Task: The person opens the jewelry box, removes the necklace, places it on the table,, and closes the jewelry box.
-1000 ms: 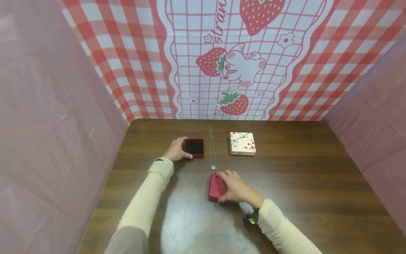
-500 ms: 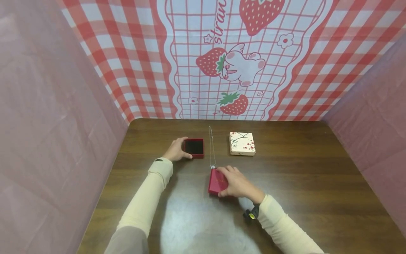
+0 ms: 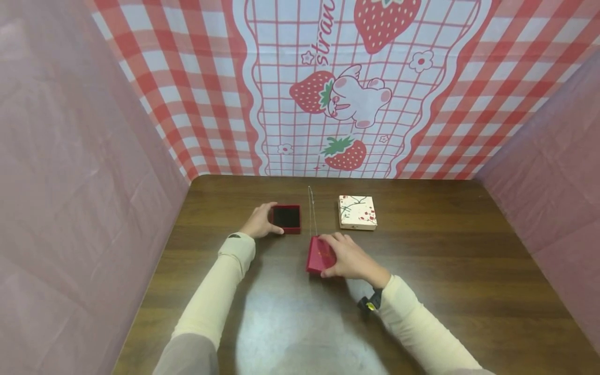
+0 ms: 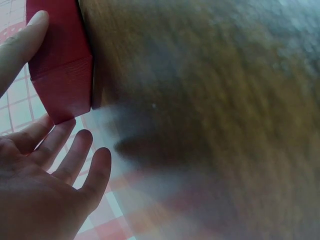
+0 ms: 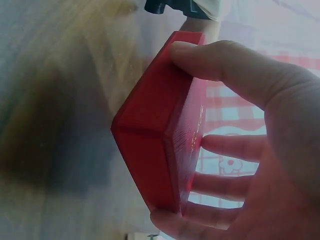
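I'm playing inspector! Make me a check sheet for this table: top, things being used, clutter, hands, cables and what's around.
Surface: brown wood-grain table, with glare on the person's side.
Things in use: red box base, open, dark inside; red box lid; thin chain necklace, its near end hidden by the lid.
Clutter: cream blossom-print box, right of the necklace.
Hands: left hand holds the base; right hand grips the lid.
Cables: nothing seen.
Surroundings: strawberry-print cloth behind, pink cloth both sides.
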`<state>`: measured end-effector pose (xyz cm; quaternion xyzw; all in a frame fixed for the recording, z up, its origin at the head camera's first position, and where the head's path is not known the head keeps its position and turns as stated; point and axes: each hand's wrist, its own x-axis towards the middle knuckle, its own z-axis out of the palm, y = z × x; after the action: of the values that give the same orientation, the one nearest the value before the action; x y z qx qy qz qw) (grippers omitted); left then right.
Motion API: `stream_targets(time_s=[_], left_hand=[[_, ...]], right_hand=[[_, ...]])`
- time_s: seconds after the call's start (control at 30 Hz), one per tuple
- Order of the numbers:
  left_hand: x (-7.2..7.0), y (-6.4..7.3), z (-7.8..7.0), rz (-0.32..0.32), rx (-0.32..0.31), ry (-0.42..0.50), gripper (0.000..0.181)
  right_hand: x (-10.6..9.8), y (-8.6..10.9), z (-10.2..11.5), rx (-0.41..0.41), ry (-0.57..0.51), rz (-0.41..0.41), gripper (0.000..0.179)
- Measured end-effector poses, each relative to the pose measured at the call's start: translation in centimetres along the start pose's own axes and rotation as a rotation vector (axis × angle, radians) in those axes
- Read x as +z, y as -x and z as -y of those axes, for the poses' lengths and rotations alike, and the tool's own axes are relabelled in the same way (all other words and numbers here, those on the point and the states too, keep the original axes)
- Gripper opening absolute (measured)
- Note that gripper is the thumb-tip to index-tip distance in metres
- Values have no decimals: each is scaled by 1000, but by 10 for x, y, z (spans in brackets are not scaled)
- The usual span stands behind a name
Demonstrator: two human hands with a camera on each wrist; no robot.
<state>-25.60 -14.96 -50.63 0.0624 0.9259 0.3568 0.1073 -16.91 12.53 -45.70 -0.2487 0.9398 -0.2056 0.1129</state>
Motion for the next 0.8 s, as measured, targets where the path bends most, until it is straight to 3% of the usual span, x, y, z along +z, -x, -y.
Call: stream_targets(time_s=[0.8], left_hand=[[-1,1,-2,4,-14,1,93]], right_hand=[[-27,-38,-2,-36,-21,-42,88]])
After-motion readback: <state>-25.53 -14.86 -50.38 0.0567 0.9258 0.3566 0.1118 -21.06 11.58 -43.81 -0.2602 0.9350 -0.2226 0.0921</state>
